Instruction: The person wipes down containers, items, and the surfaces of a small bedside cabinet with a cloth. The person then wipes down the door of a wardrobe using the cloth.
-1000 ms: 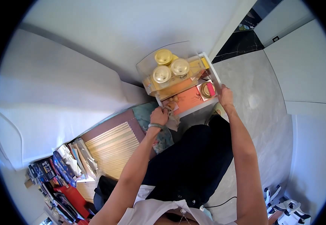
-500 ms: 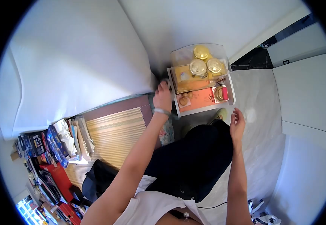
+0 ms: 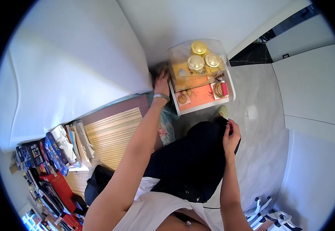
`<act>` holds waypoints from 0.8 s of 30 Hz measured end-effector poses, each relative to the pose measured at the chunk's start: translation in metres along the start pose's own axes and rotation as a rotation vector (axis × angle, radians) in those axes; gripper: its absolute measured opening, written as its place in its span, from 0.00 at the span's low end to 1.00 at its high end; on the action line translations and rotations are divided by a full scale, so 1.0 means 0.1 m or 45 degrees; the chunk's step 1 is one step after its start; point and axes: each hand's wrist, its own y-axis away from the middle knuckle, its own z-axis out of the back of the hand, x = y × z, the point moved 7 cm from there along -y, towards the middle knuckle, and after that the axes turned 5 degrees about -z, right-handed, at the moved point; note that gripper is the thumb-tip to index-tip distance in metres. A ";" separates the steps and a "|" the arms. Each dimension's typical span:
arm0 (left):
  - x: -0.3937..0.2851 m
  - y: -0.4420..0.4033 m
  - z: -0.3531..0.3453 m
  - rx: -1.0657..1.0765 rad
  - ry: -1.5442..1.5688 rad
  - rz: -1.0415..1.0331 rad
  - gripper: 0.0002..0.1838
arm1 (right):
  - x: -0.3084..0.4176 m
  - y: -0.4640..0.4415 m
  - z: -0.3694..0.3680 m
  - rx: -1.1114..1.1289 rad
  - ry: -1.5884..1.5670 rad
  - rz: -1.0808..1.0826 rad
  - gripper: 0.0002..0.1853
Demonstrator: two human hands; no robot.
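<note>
My left hand reaches into the dark gap along the left side of a white drawer unit. Its fingertips are in shadow, and whatever they hold cannot be made out. Over the knee of my dark trousers, my right hand hovers empty, fingers loosely curled and apart. Inside the drawer are an orange sheet, small round brown items and a round container with a red part. A clear box on top carries several jars, one with a gold lid.
A bed or bench with a ribbed mat lies left, with papers and a red box at its far side. White panels rise behind. Grey floor extends right, with a white chair base at lower right.
My left hand has moved from the drawer's front corner, where it held a crumpled cloth, to the gap beside it. My right hand has let go of the drawer's edge and drawn back.
</note>
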 end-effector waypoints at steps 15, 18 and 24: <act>-0.42 1.03 -0.23 0.234 -0.497 -0.170 0.24 | -0.04 0.03 0.01 0.007 0.053 -0.056 0.13; -0.45 1.18 -0.28 0.252 -0.512 -0.198 0.23 | -0.01 0.03 0.02 0.001 0.075 -0.067 0.12; -0.53 1.46 -0.36 0.352 -0.642 -0.323 0.26 | -0.04 0.07 0.02 -0.024 0.091 -0.085 0.11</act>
